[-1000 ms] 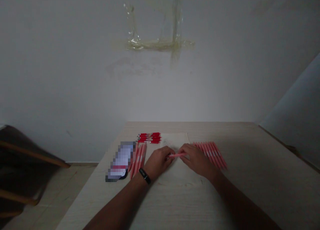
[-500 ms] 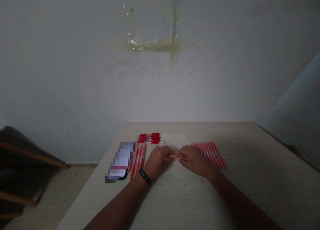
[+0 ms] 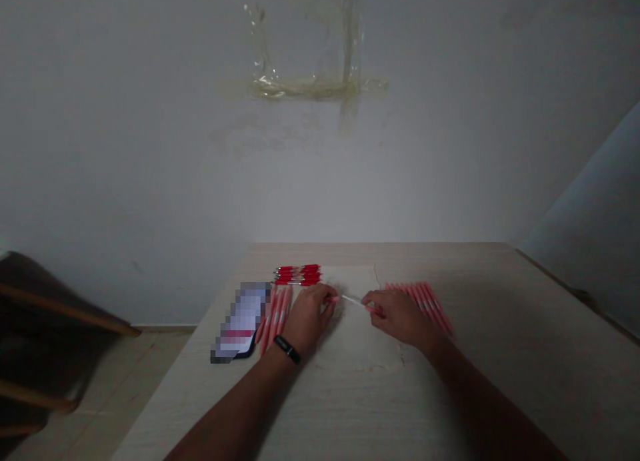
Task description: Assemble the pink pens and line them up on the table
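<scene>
My left hand [image 3: 309,314], with a dark band at the wrist, pinches a short pink pen piece [image 3: 335,300], mostly covered by the fingers. Opposite it, my right hand [image 3: 397,314] is closed on a pink pen [image 3: 372,308]. A thin whitish rod [image 3: 353,301] sticks out of that pen towards the left fingertips, with a small gap before the piece there. Both hands are just above a pale sheet [image 3: 357,347]. Right of them lies a row of pink pens [image 3: 425,301], partly behind my right hand. More pink pens [image 3: 275,321] lie left of my left hand.
Several red pens [image 3: 299,274] lie stacked at the back left of the sheet. A phone [image 3: 245,321], blurred out, rests near the left edge of the wooden table [image 3: 350,414]. Behind is a wall [image 3: 320,187]; dark wooden furniture [image 3: 45,341] stands at left.
The pink pen held between both hands has come apart. My right hand has drawn slightly right and my left slightly left, and the whitish rod now shows between them.
</scene>
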Motion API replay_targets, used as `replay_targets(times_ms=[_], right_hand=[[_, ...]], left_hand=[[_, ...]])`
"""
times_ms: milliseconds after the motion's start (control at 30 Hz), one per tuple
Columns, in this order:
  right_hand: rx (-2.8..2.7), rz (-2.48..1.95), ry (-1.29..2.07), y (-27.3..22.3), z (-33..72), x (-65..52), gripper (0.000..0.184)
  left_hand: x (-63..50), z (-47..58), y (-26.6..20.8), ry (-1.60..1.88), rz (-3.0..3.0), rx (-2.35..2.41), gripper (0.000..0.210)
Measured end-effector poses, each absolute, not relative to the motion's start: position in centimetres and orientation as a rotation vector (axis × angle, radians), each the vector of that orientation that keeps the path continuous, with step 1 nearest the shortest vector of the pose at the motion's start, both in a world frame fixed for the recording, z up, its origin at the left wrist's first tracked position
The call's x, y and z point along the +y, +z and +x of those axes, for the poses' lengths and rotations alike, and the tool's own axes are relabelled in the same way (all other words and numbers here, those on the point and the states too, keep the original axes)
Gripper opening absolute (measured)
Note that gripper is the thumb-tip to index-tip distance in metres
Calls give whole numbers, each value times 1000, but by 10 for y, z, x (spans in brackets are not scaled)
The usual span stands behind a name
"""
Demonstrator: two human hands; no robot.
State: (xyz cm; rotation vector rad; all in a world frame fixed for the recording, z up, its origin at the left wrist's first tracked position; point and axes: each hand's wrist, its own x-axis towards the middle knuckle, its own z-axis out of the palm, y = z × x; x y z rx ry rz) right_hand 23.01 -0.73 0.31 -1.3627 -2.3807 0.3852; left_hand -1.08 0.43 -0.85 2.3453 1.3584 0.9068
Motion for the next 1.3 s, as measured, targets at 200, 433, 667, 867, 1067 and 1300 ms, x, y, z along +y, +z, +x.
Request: replay_targets(times_ms=[200, 433, 667, 867, 1067, 1300], right_hand=[[-2266, -1484, 328, 4, 240, -4, 33], [-2291, -1450, 297, -1, 235, -2, 33], [-2309, -1476, 345, -4, 232, -1, 30], [-2315, -1449, 379, -4, 232, -1, 30], [-2344, -1348, 428, 1, 229, -7, 34], [-2420, -1176, 426, 2, 219, -12, 33]], left_hand=[[-2, -5, -5, 845, 2336, 1194, 12], [-11, 12, -17, 682, 2445, 986, 6], [-10, 14, -21, 626, 2466, 1000, 4], [-10, 13, -20, 648, 2438, 1024, 13], [-6, -2, 3, 923, 2380, 1167, 15], [-2, -2, -1, 761, 2479, 1192, 12]])
